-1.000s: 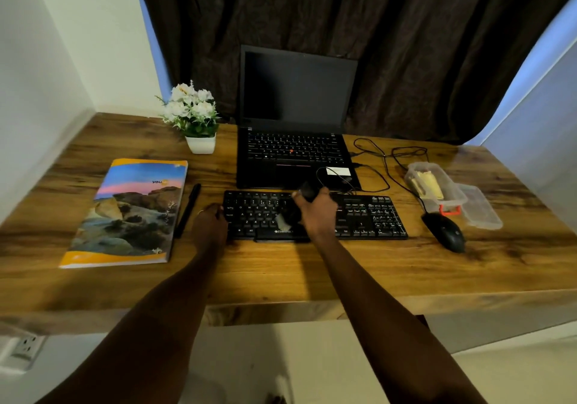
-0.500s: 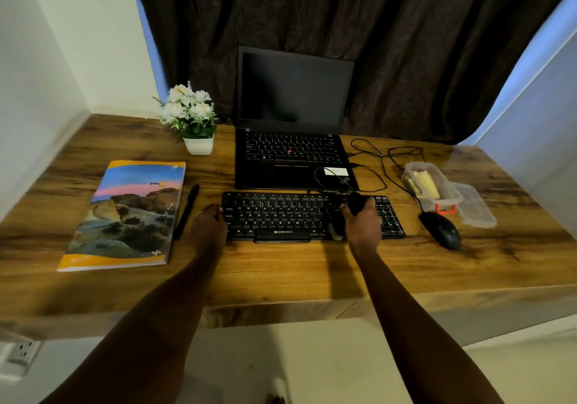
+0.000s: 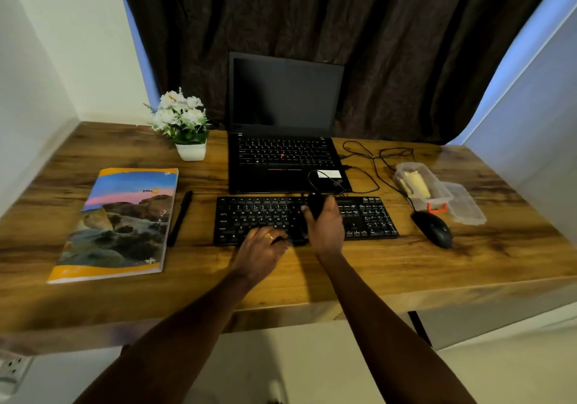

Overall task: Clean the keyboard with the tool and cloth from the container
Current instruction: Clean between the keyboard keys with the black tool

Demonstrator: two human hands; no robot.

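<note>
The black keyboard (image 3: 256, 213) lies on the wooden desk in front of the laptop. My right hand (image 3: 326, 229) is over the keyboard's middle, shut on a dark cleaning tool (image 3: 316, 206) whose top sticks out above my fingers. My left hand (image 3: 260, 247) rests flat on the keyboard's front edge, just left of my right hand, fingers apart and a ring showing. The clear plastic container (image 3: 437, 196) stands open at the right with a yellow cloth (image 3: 413, 185) inside. Its lid (image 3: 466, 205) lies beside it.
A black mouse (image 3: 432, 229) sits right of the keyboard, with cables (image 3: 371, 157) behind. The open laptop (image 3: 284, 141) stands behind the keyboard. A pen (image 3: 180, 216), a notebook (image 3: 121, 222) and a potted flower (image 3: 184, 122) are at the left.
My left hand left the keyboard's left end and now rests on its front middle. My right hand swept with the tool to the right, then came back to the middle.
</note>
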